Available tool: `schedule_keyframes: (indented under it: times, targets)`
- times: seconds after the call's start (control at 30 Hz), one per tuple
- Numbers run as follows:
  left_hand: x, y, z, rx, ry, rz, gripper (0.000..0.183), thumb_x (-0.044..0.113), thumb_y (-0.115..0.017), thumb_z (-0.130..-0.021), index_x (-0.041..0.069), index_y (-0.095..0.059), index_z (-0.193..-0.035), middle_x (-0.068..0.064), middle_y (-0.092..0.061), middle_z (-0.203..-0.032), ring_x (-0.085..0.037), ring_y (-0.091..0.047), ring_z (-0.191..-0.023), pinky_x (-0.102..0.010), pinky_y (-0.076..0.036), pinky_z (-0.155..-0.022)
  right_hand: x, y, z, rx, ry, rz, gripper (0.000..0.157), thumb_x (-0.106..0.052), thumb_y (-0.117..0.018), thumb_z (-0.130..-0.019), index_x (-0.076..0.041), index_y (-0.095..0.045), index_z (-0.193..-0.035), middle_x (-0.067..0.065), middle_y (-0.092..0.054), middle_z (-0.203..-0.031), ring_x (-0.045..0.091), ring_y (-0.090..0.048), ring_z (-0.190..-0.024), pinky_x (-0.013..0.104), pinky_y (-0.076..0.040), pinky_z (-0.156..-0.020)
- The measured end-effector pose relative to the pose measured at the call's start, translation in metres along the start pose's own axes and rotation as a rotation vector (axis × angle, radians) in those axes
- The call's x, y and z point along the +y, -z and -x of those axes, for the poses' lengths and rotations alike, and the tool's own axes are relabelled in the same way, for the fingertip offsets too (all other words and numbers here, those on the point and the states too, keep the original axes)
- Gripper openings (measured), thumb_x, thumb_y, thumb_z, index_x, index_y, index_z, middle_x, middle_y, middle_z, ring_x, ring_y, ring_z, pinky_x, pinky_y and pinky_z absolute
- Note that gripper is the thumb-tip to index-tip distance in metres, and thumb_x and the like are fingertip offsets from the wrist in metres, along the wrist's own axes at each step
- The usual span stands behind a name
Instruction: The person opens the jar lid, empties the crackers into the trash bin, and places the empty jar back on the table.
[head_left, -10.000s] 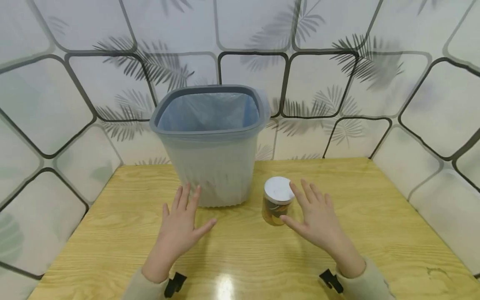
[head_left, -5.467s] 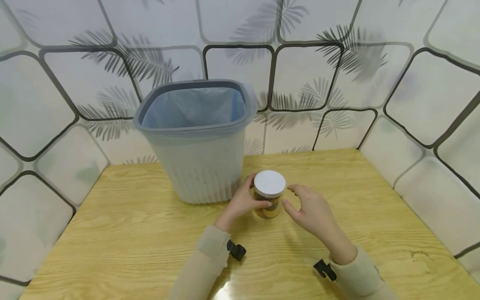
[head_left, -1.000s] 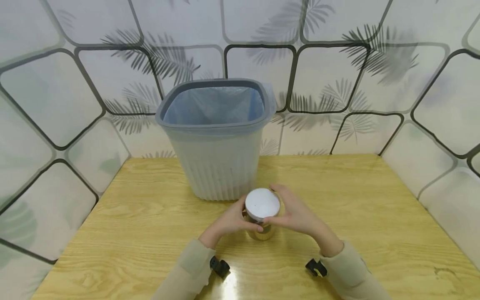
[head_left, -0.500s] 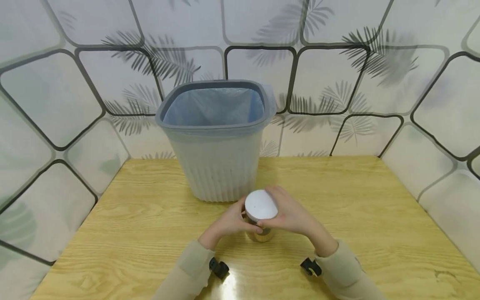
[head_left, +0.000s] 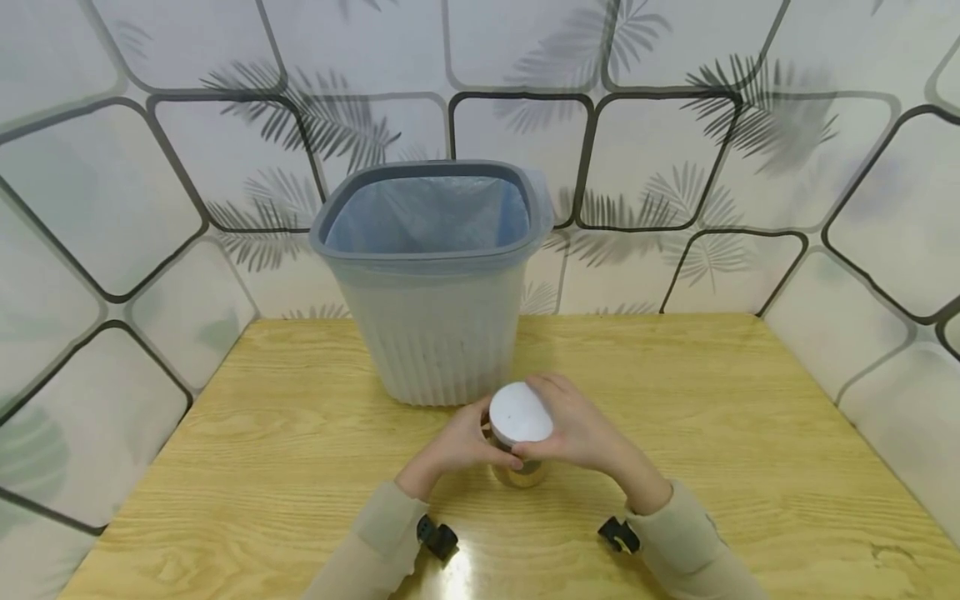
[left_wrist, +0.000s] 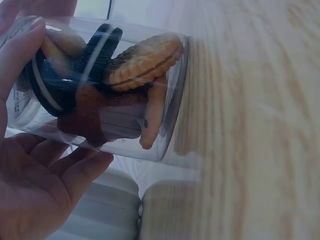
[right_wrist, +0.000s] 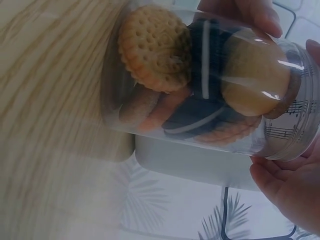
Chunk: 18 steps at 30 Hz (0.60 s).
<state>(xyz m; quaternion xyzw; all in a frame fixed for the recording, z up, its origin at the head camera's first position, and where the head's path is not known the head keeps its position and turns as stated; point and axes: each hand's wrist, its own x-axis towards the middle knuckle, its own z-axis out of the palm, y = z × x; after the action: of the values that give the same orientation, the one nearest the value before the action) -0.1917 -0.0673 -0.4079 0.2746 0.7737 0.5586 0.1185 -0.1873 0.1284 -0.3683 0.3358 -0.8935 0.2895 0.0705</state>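
Note:
A clear jar (head_left: 527,475) with a white lid (head_left: 519,414) stands upright on the wooden table. Through its wall the wrist views show several biscuits: dark sandwich cookies with a pale filling and a round golden biscuit (left_wrist: 145,62). My left hand (head_left: 459,442) grips the jar's side from the left, thumb in front. From the right, my right hand (head_left: 581,427) holds the lid, its fingers over the far edge and its thumb at the near rim, close to the left thumb. Part of the lid is hidden under the right hand.
Just behind the jar stands a pale ribbed bin (head_left: 442,333) with a grey rim, lined with a bluish bag (head_left: 427,217). Patterned cloth walls (head_left: 652,167) enclose the wooden table (head_left: 262,458) at the back and sides.
Both hands, first spread apart above the table, have come to the jar: the left gripped it first, then the right took the lid. Lately the right hand has moved further over the lid.

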Motion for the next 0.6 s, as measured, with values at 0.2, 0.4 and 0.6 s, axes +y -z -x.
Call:
schedule_keyframes:
  times: [0.2,0.4,0.6]
  targets:
    - [-0.007,-0.001,-0.003,0.006,0.012,-0.011,0.078,0.02,-0.08,-0.064,0.012,-0.04,-0.131,0.002,-0.049,-0.12,-0.016,-0.047,-0.105,-0.034,-0.042,-0.083,0.0,0.002,0.001,0.005,0.016,0.004,0.085,-0.041,-0.077,-0.061,0.006,-0.043,-0.124,0.019,-0.047,-0.118,0.029,-0.047,-0.102,0.043,-0.045,-0.077]
    - [-0.009,0.002,-0.003,-0.034,-0.025,-0.005,0.076,0.012,-0.08,-0.063,0.008,-0.042,-0.129,-0.003,-0.05,-0.118,-0.017,-0.048,-0.103,-0.03,-0.044,-0.081,0.004,0.002,0.001,-0.001,0.08,0.009,0.086,-0.044,-0.076,-0.06,0.007,-0.046,-0.122,0.021,-0.049,-0.117,0.032,-0.048,-0.103,0.043,-0.046,-0.077]
    - [-0.002,0.004,-0.003,-0.112,-0.049,0.033,0.074,0.001,-0.077,-0.065,0.0,-0.04,-0.129,-0.01,-0.048,-0.118,-0.018,-0.048,-0.102,-0.027,-0.045,-0.081,0.01,0.005,0.002,-0.064,0.144,-0.035,0.085,-0.042,-0.075,-0.064,0.01,-0.043,-0.124,0.023,-0.047,-0.121,0.036,-0.046,-0.107,0.043,-0.045,-0.08]
